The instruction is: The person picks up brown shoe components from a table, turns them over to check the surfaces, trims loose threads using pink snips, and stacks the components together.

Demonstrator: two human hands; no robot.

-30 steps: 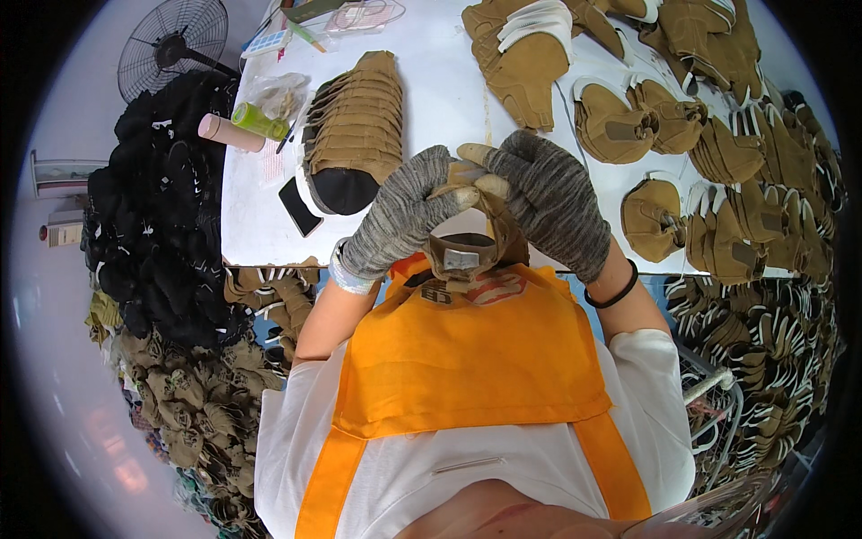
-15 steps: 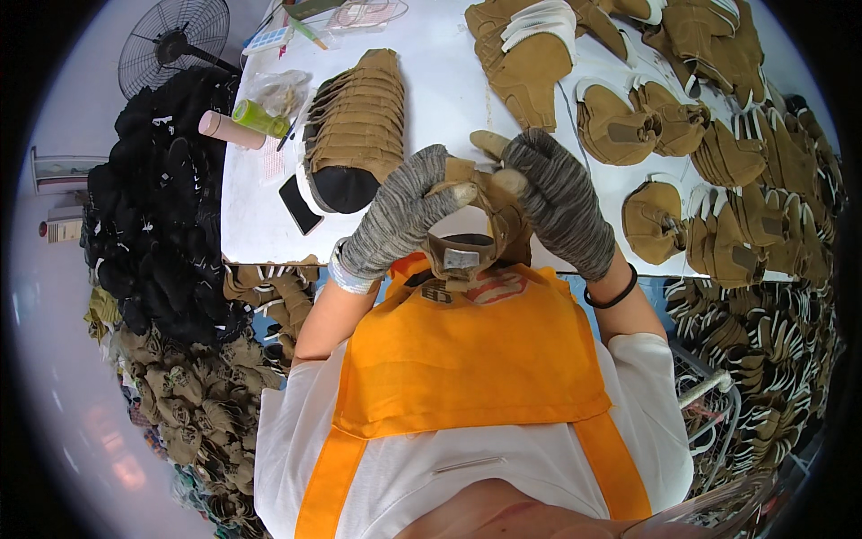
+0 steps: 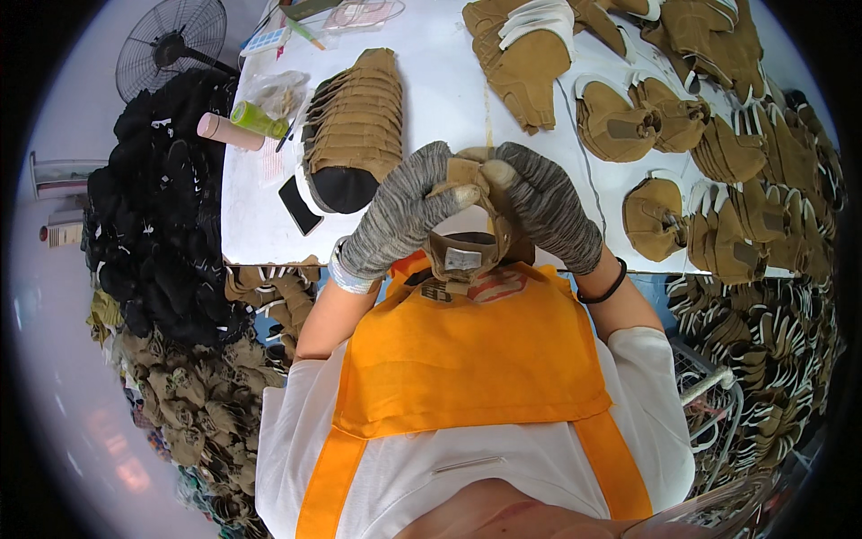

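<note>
As forearms (image 3: 334, 325) angle inward, left grip (image 3: 396, 211), right grip (image 3: 551, 205) (gloved), pinched on brown upper (image 3: 463, 260)

hands (image 3: 395, 216): marled grey gloves (image 3: 555, 208) | orange apron (image 3: 471, 359) | white shirt (image 3: 651, 395) | black wristband (image 3: 611, 289)

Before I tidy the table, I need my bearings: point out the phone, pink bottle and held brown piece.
Phone (image 3: 300, 206): head view, dark screen's middle.
Pink bottle (image 3: 230, 132): head view, middle of its side.
Brown piece (image 3: 510, 237): head view, its right-hand wall.

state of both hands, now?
Left hand: closed, holding a brown shoe upper.
Right hand: closed, thumb and fingers on the same brown shoe upper.
</note>
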